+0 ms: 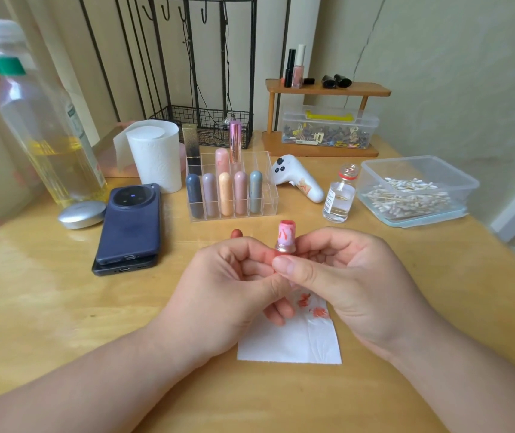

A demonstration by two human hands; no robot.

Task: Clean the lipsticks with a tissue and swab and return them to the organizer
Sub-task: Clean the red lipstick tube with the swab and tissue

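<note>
Lipstick [285,242] is standing upright between my two hands, raised a little above the tabletop [62,307] and just in front of the organizer [269,201]. My right hand [343,276] is pinching its metal collar between thumb and fingers, and my left hand [237,276] is curling round the lower part from the other side. I am keeping the tube vertical so the uncapped barrel is facing me and I can see the red streaks smeared over its pink wall. Those streaks are telling me the cleaning is not yet done.

Tissue [290,339] is lying flat directly under my hands, already carrying red smudges at its far edge. It is sitting there to catch whatever comes off and to stay within reach for wiping.

Beyond it, the organizer is holding a front row of five capped lipsticks, with open compartments beside and behind them, so I judge this one will be going into a free slot. To its right, a small open bottle [340,195] of clear liquid is standing near a plastic box [465,187] of cotton swabs [406,198], both on my right-hand side for an easy reach. A tissue roll [154,154] is standing to the organizer's left, with a dark phone [129,223] nearer me.
</note>
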